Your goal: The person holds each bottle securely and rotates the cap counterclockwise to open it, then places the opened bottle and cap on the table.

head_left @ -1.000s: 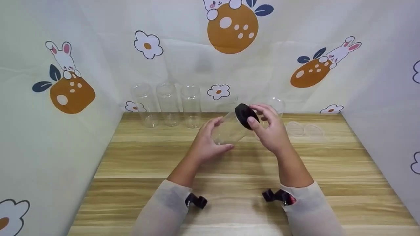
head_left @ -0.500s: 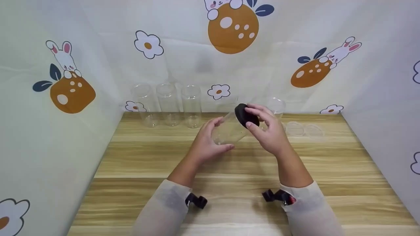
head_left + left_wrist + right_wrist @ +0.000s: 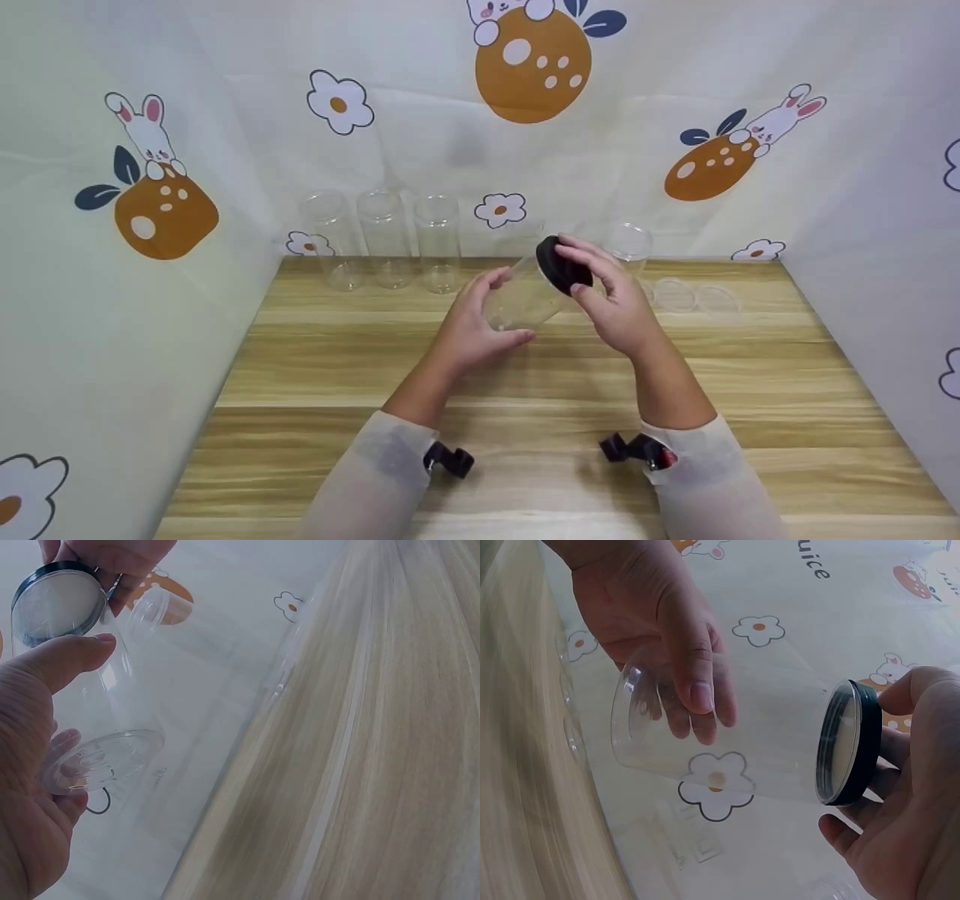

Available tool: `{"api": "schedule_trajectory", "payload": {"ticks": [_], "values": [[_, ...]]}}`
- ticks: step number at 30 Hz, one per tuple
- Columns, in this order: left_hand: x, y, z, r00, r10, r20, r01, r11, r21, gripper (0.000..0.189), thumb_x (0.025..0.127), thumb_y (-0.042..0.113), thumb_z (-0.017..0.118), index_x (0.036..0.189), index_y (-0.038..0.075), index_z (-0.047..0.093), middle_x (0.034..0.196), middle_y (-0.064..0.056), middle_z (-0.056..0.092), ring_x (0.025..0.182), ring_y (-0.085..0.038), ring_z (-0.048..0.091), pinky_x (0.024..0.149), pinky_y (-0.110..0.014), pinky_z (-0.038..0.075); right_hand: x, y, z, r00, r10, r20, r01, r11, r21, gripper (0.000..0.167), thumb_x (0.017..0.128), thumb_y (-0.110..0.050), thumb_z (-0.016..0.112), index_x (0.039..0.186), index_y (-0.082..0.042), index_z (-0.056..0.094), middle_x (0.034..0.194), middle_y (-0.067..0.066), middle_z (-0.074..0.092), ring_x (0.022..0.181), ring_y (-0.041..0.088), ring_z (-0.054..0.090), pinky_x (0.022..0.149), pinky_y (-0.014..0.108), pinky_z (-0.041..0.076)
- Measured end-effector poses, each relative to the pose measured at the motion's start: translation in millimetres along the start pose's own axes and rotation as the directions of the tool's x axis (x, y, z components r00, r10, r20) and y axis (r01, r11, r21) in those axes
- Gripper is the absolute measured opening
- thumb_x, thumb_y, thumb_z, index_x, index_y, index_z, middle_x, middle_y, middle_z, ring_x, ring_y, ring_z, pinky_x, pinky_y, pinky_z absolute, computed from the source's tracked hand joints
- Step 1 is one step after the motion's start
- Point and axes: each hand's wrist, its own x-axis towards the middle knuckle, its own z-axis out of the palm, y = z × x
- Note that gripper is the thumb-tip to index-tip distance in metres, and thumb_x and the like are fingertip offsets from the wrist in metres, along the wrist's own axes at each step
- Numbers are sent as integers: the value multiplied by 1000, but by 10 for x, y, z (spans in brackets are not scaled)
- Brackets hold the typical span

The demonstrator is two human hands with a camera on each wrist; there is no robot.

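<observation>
Above the table's back half, a clear plastic jar [image 3: 523, 301] is tilted, its black lid [image 3: 553, 264] end up and to the right. My left hand [image 3: 480, 319] grips the jar's body near its base, thumb on the near side and fingers on the far side. The right hand [image 3: 621, 304] holds the lid by its edge, with fingers over the top and thumb at the lower edge. In the right wrist view the lid [image 3: 862, 742] sits on the jar's mouth, and a pale inner face shows through the clear wall. Nothing is visible inside the jar [image 3: 772, 727].
Three clear jars [image 3: 437, 244] stand upright in a row at the back left. Behind my right hand is another clear container [image 3: 634, 241], partly hidden. Two clear discs [image 3: 676, 295] lie to its right on the wooden table [image 3: 525, 465]. Patterned cloth walls [image 3: 420, 157] enclose the table.
My right hand's fingers have shifted around the lid, the fingertips leftward over its top and the thumb down its edge. The jar and left hand have stayed in place.
</observation>
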Motion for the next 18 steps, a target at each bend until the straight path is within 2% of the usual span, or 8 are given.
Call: {"api": "schedule_trajectory", "payload": {"ticks": [5, 8, 12, 18], "values": [[-3, 4, 0, 1000, -5, 2, 5, 1000, 8, 98, 70, 44, 100, 153, 22, 54, 151, 1, 60, 142, -19, 54, 125, -46, 42, 8, -15, -1, 996, 49, -78, -50, 999, -16, 40, 101, -16, 68, 140, -16, 71, 157, 2, 61, 149, 20, 51, 123, 45, 40], [-5, 8, 2, 1000, -11, 2, 11, 1000, 6, 98, 70, 43, 100, 153, 23, 54, 151, 1, 60, 141, -19, 54, 125, -47, 42, 19, -7, -3, 988, 93, -123, -100, 994, -53, 39, 100, -27, 73, 138, -17, 72, 149, 2, 64, 137, 21, 56, 111, 44, 45], [-2, 18, 7, 1000, -11, 2, 11, 1000, 2, 97, 70, 39, 101, 153, 22, 54, 150, 0, 60, 141, -20, 54, 125, -46, 42, 31, 1, -3, 978, 144, -148, -160, 983, -96, 41, 97, -34, 78, 135, -17, 74, 140, 3, 67, 121, 22, 60, 95, 40, 45], [5, 7, 11, 1000, 5, 3, -5, 1000, 8, 98, 70, 40, 101, 153, 18, 54, 149, -1, 61, 140, -20, 55, 124, -44, 43, 38, 8, 6, 978, 153, -139, -169, 979, -112, 40, 94, -35, 82, 130, -17, 77, 138, 3, 69, 118, 17, 61, 93, 39, 47]]}}
